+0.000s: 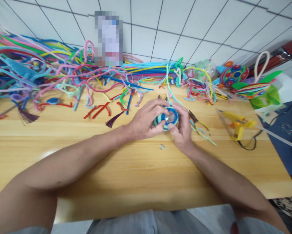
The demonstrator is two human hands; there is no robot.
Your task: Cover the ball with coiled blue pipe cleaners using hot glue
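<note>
Between my two hands is a small round ball (169, 117), clear in the middle and wrapped in rings of blue and light green pipe cleaner. My left hand (149, 118) curls round its left side, with the fingertips and thumb pressing the blue ring. From the right, my right hand (183, 125) grips it with the thumb low and the fingers behind. A pale green pipe cleaner (171, 92) rises from behind the ball. Yellow-handled pliers (198, 123) lie just right of my right hand, and a small blue scrap (161, 147) rests on the table below.
A yellow glue gun (238, 123) with its cord stands at the right. Heaped pipe cleaners (63, 71) line the back wall. A colourful decorated ball (234, 75) sits at the back right, and a dark purple tassel (114, 119) lies left of my hands on the wooden table (136, 175).
</note>
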